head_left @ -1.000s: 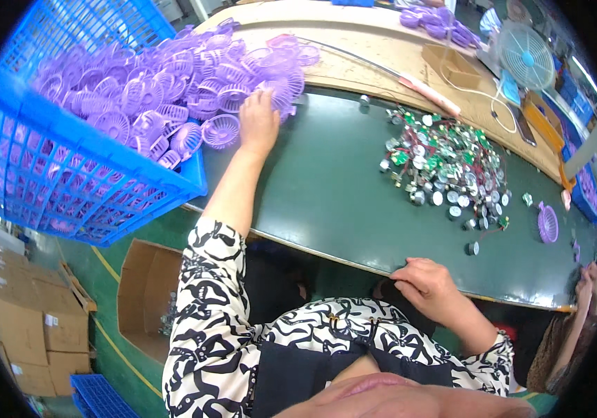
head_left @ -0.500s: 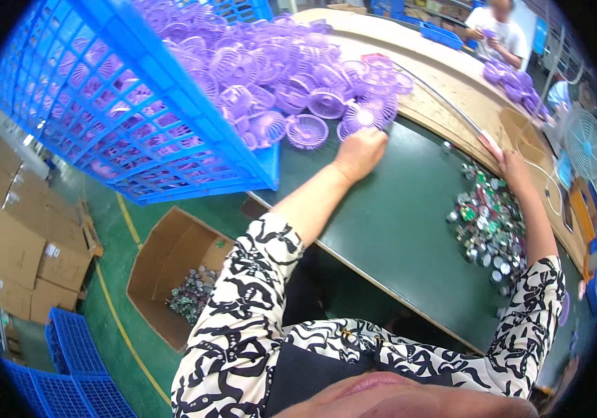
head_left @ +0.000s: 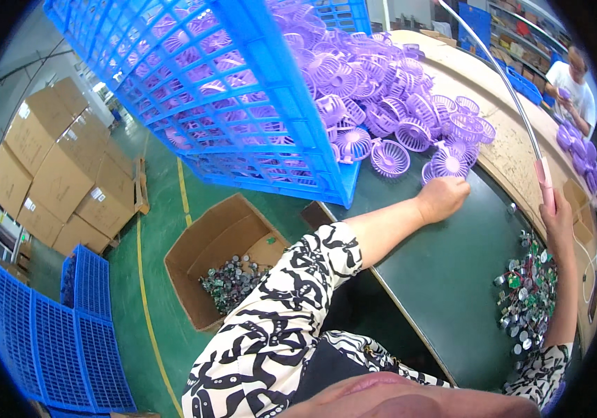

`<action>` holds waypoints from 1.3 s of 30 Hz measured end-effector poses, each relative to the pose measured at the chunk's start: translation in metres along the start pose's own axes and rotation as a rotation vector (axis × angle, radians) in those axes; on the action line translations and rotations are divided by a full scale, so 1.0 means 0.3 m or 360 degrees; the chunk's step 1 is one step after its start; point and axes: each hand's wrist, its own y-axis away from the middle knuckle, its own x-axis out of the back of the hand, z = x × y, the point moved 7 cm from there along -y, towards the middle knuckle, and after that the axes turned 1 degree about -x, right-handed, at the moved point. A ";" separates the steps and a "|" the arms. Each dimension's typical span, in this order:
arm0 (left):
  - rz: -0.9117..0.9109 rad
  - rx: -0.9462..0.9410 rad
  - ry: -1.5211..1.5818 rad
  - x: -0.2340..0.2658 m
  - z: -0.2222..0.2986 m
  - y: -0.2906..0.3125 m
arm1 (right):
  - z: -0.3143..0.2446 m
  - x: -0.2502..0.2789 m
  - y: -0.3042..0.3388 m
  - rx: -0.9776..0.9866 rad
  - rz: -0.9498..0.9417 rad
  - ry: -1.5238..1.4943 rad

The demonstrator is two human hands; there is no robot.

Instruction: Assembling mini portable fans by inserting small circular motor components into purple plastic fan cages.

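Observation:
My left hand (head_left: 443, 199) is closed at the near edge of a heap of purple fan cages (head_left: 382, 90), over the green tabletop (head_left: 424, 279). Its fingers curl right against one purple fan cage (head_left: 449, 163); whatever they hold is hidden. On the right side, my right hand (head_left: 557, 217) grips the pink handle (head_left: 544, 182) of a long, thin metal rod (head_left: 514, 90). The rod slants up and away past the heap. Below that hand and beside my forearm lies a pile of small silvery motors with green circuit boards and wires (head_left: 527, 296).
A blue plastic crate (head_left: 298, 104) lies tipped at the left, full of purple cages. On the floor stands an open cardboard box (head_left: 180, 268) of motor parts. Stacked cartons (head_left: 68, 167) and blue crates (head_left: 47, 334) stand farther left. A co-worker (head_left: 571, 94) handles purple parts at far right.
The view has swung so everything sits farther right. The rod has tipped upward, its far end lifted away from the heap. My left hand stays beside the same fan cage.

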 end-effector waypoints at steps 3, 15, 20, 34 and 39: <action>0.0024 0.0064 -0.0017 0.044 -0.029 0.037 | -0.437 -0.110 -0.082 -0.0178 -0.0247 -0.0297; 0.0066 -0.0084 0.0070 -0.007 0.003 0.022 | -1.233 -0.392 -0.272 0.0931 -0.0105 0.0082; 0.0103 -0.0079 0.0142 -0.004 0.004 0.025 | -1.077 -0.358 -0.203 0.1014 0.0061 0.0330; 0.0028 -0.0450 -0.0073 0.012 0.195 0.025 | -0.405 -0.223 0.083 0.0602 -0.0142 0.0844; -0.0091 -0.0997 0.0298 0.009 0.425 0.074 | -0.289 -0.106 0.194 0.0478 -0.0108 0.0866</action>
